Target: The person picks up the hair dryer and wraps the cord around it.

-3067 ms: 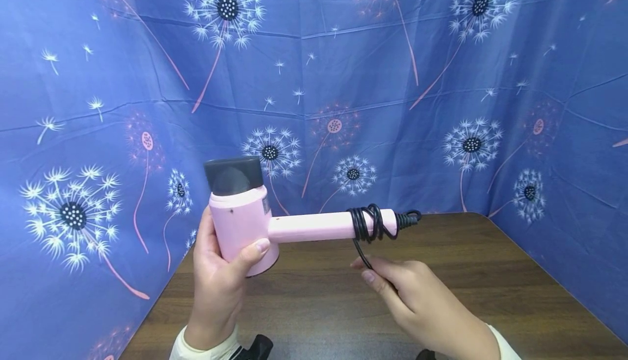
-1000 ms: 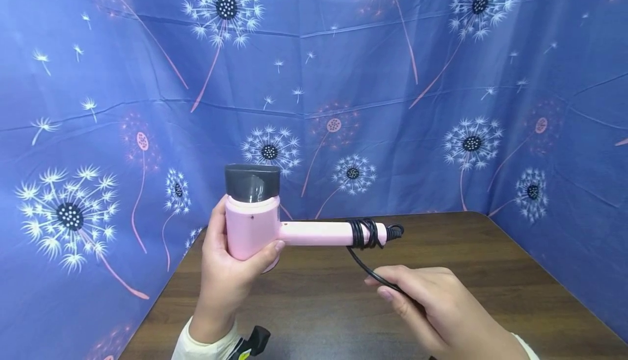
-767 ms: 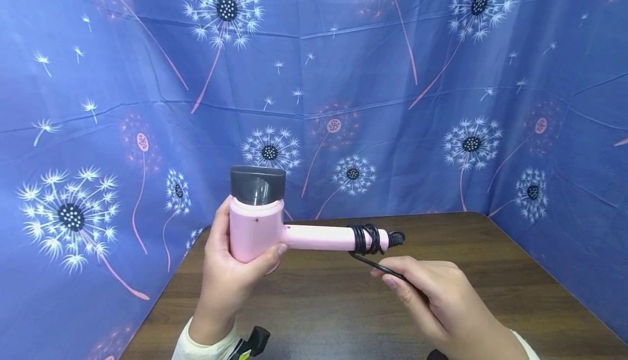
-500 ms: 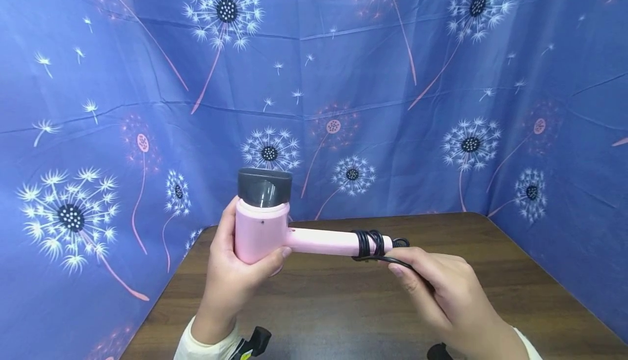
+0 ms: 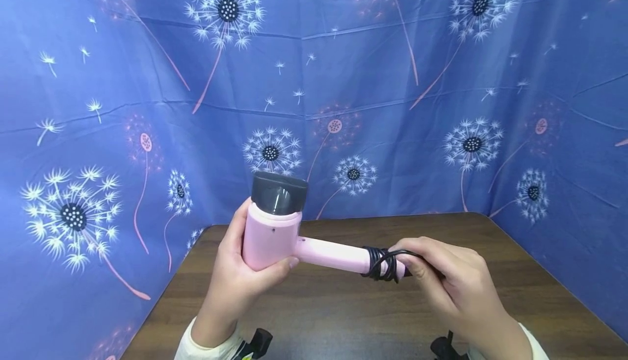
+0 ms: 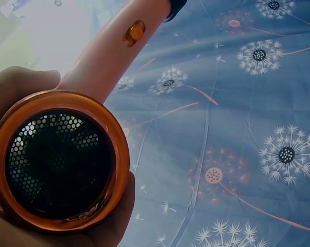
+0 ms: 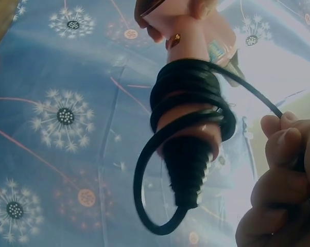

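Observation:
A pink hair dryer with a dark nozzle is held above the table, its handle pointing right and slightly down. My left hand grips its barrel, thumb across the front near the handle joint. In the left wrist view the hand wraps round the mesh air inlet, and a switch shows on the handle. Black cord is wound several times round the handle's end. My right hand pinches the cord's free stretch between thumb and fingers, beside the ribbed cord sleeve.
Below both hands lies a dark wooden table. Blue curtain with dandelion prints hangs behind and at both sides. Black wrist-worn devices show at the lower edge.
My right hand has risen from below the handle, bringing the cord's free stretch up across the front of the coils. The hair dryer has shifted right, its handle tilting down.

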The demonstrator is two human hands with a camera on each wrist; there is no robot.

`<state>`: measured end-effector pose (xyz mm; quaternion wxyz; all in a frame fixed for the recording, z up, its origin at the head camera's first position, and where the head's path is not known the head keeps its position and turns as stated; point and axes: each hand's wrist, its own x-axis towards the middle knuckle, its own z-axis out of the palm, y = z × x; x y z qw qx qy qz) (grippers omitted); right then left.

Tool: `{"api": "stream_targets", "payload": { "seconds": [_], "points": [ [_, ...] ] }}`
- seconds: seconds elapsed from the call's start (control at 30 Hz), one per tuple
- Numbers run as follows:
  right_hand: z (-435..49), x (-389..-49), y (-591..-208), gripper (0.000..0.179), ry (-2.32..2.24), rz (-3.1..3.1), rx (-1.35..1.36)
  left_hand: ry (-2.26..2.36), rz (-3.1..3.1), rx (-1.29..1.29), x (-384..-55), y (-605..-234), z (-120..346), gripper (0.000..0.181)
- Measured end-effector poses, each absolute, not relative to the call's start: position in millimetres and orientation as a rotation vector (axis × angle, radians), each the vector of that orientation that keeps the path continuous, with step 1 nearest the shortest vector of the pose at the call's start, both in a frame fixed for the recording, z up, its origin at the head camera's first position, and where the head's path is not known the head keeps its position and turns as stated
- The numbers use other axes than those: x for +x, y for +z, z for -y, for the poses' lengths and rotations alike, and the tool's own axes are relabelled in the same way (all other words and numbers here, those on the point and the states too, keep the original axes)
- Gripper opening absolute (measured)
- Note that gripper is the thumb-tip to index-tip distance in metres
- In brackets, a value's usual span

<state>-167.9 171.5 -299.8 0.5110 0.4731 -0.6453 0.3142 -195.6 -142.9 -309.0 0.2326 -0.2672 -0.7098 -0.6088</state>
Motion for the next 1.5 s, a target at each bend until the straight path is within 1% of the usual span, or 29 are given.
{"api": "stream_targets", "payload": {
  "seconds": [0.23, 0.43, 0.57, 0.73, 0.87, 1.5],
  "points": [
    [-175.1, -175.0, -302.8, 0.019, 0.772, 1.569, 1.117, -1.665, 1.959, -0.802, -195.0, -307.6, 144.5, 0.104],
    [-175.7, -181.2, -302.3, 0.024, 0.755, 1.548, 1.094, -1.657, 1.954, -0.884, -193.7, -306.6, 145.6, 0.103],
    [-176.3, -183.7, -303.6, 0.021, 0.779, 1.537, 1.097, -1.634, 1.956, -0.942, -193.8, -306.0, 146.9, 0.103],
    [-178.5, -186.6, -307.4, 0.015, 0.815, 1.548, 1.078, -1.634, 1.951, -0.973, -193.0, -305.3, 148.5, 0.103],
    [-179.8, -189.0, -309.5, 0.013, 0.849, 1.552, 1.082, -1.752, 1.926, -0.992, -190.5, -305.2, 149.0, 0.100],
    [-179.6, -194.7, -310.0, 0.013, 0.886, 1.604, 1.125, -1.868, 1.865, -1.032, -186.2, -305.6, 151.5, 0.096]
  ]
}}
